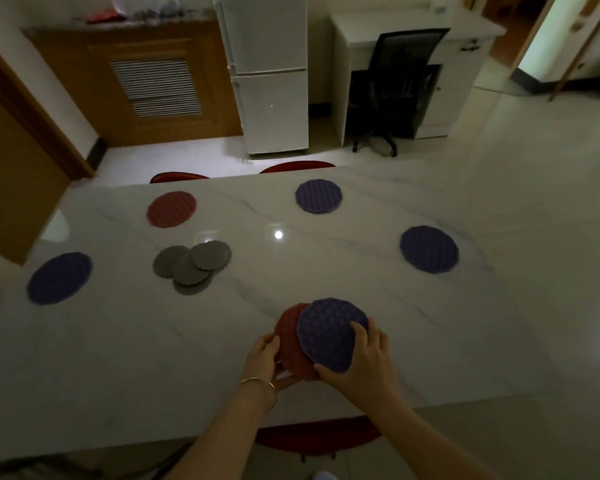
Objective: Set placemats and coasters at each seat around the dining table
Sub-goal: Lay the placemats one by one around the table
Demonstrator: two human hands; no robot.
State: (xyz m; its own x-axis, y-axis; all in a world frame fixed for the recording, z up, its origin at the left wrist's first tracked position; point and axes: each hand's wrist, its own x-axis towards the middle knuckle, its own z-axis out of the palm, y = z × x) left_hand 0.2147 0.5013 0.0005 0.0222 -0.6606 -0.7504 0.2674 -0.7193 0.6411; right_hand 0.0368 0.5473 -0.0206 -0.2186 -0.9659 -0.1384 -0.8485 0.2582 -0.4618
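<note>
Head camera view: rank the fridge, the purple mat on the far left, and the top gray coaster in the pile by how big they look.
1. Fridge, largest by far.
2. Purple mat on the far left.
3. Top gray coaster, smallest.

The mat sits nearer the camera than the fridge, so this is only how they look.

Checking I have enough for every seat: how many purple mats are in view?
4: one at the table's left edge, one at the far side, one on the right, and one in the hands over a red mat. More may hide beneath.
</note>
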